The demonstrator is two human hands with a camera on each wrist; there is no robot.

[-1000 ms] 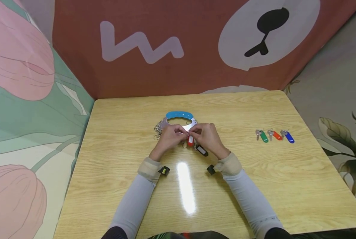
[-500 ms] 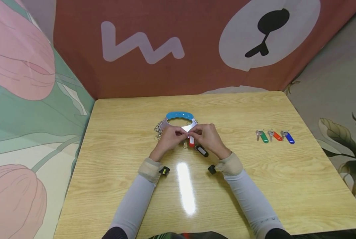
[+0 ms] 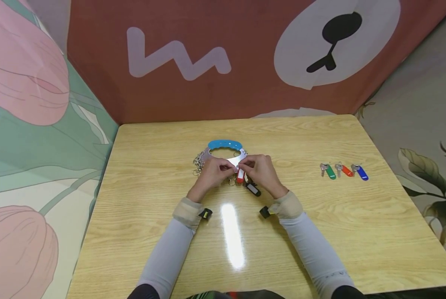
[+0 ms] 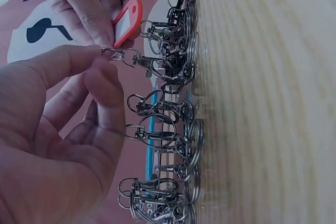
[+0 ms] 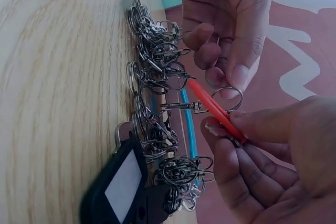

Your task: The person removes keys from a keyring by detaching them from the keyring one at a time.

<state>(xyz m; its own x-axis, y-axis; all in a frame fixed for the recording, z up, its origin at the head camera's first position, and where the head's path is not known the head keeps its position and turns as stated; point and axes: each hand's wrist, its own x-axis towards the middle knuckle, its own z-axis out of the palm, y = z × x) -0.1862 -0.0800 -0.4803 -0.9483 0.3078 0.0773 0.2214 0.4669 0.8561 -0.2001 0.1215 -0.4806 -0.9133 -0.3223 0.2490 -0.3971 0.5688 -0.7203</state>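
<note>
1. Your hands nearly meet at the near edge of a blue-handled holder (image 3: 225, 144), which lies on a wood-grain table (image 3: 140, 232) between your forearms, presumably so both can work it at close range.

2. Your left hand (image 3: 215, 172) pinches a metal ring (image 5: 241, 97) between thumb and index finger, the other fingers curling loosely inward. The small grip probably keeps the ring from swinging on its clip (image 4: 149, 64).

3. Your right hand (image 3: 261, 171) pinches a red tag (image 4: 127, 23) with thumb and fingers, just beside the ring, likely to steer its edge closely. Whether ring and tag are linked, you cannot tell from these views.

4. A row of other clips (image 4: 157, 135) with rings crowds the holder's edge, seemingly bunched by hanging from one strip.

5. A black tag (image 3: 253, 189) lies below your right hand, apart from the red one.

6. Well off to your right, a green tag (image 3: 331, 172), an orange-red tag (image 3: 348, 170) and a blue tag (image 3: 363, 173) lie in a row, each beside a key, apparently spaced for easy picking.
</note>
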